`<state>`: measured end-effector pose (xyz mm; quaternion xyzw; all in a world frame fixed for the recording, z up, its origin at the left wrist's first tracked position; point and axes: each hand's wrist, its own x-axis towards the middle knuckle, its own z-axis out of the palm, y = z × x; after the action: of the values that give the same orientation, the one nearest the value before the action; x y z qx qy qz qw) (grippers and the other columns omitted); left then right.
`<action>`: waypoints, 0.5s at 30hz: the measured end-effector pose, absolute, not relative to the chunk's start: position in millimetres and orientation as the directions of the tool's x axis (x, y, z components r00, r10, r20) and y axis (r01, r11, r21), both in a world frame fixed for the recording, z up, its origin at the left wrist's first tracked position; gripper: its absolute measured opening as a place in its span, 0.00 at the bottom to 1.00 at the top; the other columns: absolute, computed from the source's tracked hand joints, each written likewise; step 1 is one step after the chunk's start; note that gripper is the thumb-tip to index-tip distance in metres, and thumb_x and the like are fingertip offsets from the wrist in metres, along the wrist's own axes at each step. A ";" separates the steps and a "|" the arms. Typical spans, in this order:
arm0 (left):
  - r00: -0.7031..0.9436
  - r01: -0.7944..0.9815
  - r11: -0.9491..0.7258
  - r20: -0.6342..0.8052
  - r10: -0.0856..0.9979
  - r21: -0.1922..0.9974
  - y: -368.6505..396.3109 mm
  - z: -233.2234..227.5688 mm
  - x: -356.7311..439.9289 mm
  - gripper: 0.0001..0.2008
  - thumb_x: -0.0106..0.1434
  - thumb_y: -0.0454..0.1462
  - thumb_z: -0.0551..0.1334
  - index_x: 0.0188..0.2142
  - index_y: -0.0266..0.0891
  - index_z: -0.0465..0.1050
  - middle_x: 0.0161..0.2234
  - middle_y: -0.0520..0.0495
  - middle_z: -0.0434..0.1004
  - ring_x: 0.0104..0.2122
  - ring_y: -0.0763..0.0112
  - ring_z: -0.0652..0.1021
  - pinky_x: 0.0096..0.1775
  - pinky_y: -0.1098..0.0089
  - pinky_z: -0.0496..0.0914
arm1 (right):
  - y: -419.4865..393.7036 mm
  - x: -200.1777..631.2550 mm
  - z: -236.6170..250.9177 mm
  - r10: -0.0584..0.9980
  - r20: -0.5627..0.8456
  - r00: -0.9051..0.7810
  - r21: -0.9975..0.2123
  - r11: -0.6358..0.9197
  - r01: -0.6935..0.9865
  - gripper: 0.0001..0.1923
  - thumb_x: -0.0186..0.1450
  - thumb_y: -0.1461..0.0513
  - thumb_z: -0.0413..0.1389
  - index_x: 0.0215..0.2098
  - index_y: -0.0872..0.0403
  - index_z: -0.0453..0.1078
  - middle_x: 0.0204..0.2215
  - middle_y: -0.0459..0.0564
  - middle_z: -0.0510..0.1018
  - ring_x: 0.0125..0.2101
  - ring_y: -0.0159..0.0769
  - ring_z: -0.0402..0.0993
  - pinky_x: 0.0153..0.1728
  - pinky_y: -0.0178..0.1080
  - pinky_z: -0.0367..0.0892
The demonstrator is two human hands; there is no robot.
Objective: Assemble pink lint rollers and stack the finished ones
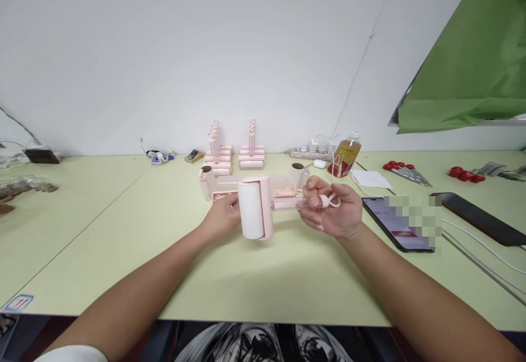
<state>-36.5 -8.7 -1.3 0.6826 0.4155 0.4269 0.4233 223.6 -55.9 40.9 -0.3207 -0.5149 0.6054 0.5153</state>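
Observation:
A lint roller (251, 210) is held up over the table's middle, its white paper roll facing me beside a pink cover. My right hand (335, 208) grips its clear pink handle (287, 203) near the looped end, palm turned up. At the left of the roll, my left hand (219, 217) is closed against the roller, its fingertips hidden behind it. Just beyond lie other pink roller parts (283, 192), partly covered by the held one. Two rolls with brown cores (206, 170) (297, 167) stand at either side of these parts.
Several pink lint rollers (217, 159) stand in rows near the wall. To the right are a bottle (345, 156), a power strip (304, 151), a phone (394, 225), a dark slab (479, 217), cables and red-handled tools (405, 171). Green sheeting (468, 66) hangs at upper right.

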 end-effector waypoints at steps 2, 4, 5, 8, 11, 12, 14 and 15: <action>0.262 0.123 -0.178 0.141 0.955 0.976 -6.0 3.4 -38.2 0.12 0.53 0.45 0.66 0.31 0.39 0.74 0.22 0.51 0.72 0.20 0.71 0.70 0.21 0.73 0.60 | -55.1 227.0 43.4 0.963 0.173 -0.207 -0.956 0.114 -0.271 0.21 0.56 0.41 0.44 0.33 0.48 0.59 0.17 0.41 0.63 0.13 0.27 0.51 0.14 0.32 0.49; 0.263 -0.032 -0.106 0.111 0.958 0.994 -4.0 6.7 -39.8 0.16 0.55 0.48 0.63 0.33 0.38 0.72 0.20 0.52 0.68 0.18 0.74 0.67 0.19 0.74 0.58 | -54.3 230.6 45.2 0.968 0.207 -0.146 -0.952 0.164 -0.259 0.21 0.58 0.41 0.43 0.34 0.47 0.60 0.18 0.41 0.64 0.14 0.27 0.50 0.15 0.32 0.48; 0.277 -0.118 -0.097 0.126 0.952 0.988 -3.4 7.4 -40.4 0.17 0.54 0.48 0.63 0.35 0.37 0.71 0.20 0.52 0.68 0.18 0.74 0.68 0.18 0.75 0.58 | -53.8 232.1 45.5 0.968 0.221 -0.121 -0.947 0.183 -0.265 0.20 0.59 0.42 0.43 0.34 0.47 0.61 0.18 0.42 0.65 0.14 0.28 0.49 0.15 0.32 0.48; 0.338 -0.254 -0.114 0.199 0.920 0.960 -2.8 4.8 -41.2 0.20 0.52 0.47 0.65 0.39 0.35 0.71 0.22 0.50 0.71 0.20 0.74 0.70 0.18 0.75 0.60 | -52.1 234.3 44.5 0.966 0.243 -0.090 -0.924 0.202 -0.324 0.18 0.60 0.44 0.44 0.34 0.46 0.62 0.20 0.42 0.65 0.14 0.28 0.50 0.16 0.33 0.48; 0.371 -0.260 -0.129 0.223 0.901 0.957 -2.7 -1.7 -41.4 0.20 0.52 0.47 0.65 0.39 0.35 0.71 0.24 0.50 0.71 0.20 0.74 0.70 0.19 0.74 0.61 | -50.8 233.6 42.9 0.967 0.238 -0.089 -0.918 0.194 -0.346 0.17 0.59 0.45 0.45 0.34 0.47 0.63 0.21 0.43 0.66 0.15 0.29 0.51 0.16 0.33 0.49; 0.380 -0.253 -0.139 0.230 0.896 0.958 -2.5 -3.9 -41.5 0.20 0.51 0.47 0.65 0.39 0.36 0.71 0.24 0.51 0.71 0.20 0.75 0.70 0.19 0.74 0.62 | -50.7 232.9 42.8 0.967 0.236 -0.092 -0.917 0.191 -0.349 0.17 0.59 0.45 0.45 0.34 0.47 0.63 0.21 0.43 0.66 0.15 0.29 0.52 0.16 0.33 0.50; 0.401 -0.231 -0.161 0.244 0.883 0.960 -2.0 -7.3 -41.9 0.19 0.52 0.46 0.66 0.39 0.37 0.70 0.25 0.51 0.70 0.21 0.75 0.70 0.20 0.74 0.62 | -51.0 231.0 43.5 0.966 0.237 -0.109 -0.906 0.179 -0.383 0.16 0.59 0.46 0.47 0.34 0.47 0.63 0.21 0.43 0.66 0.15 0.30 0.53 0.16 0.33 0.51; 0.410 -0.223 -0.170 0.251 0.877 0.960 -1.8 -8.2 -42.1 0.18 0.53 0.46 0.65 0.39 0.37 0.70 0.25 0.52 0.70 0.21 0.75 0.70 0.20 0.74 0.62 | -51.3 229.9 44.2 0.964 0.238 -0.121 -0.897 0.170 -0.409 0.15 0.58 0.47 0.48 0.34 0.47 0.64 0.21 0.43 0.67 0.15 0.30 0.54 0.15 0.33 0.51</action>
<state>-42.1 -1.8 -8.2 0.6032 0.2710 0.4705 0.5843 229.9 -51.3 44.2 -0.2898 -0.4790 0.5754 0.5963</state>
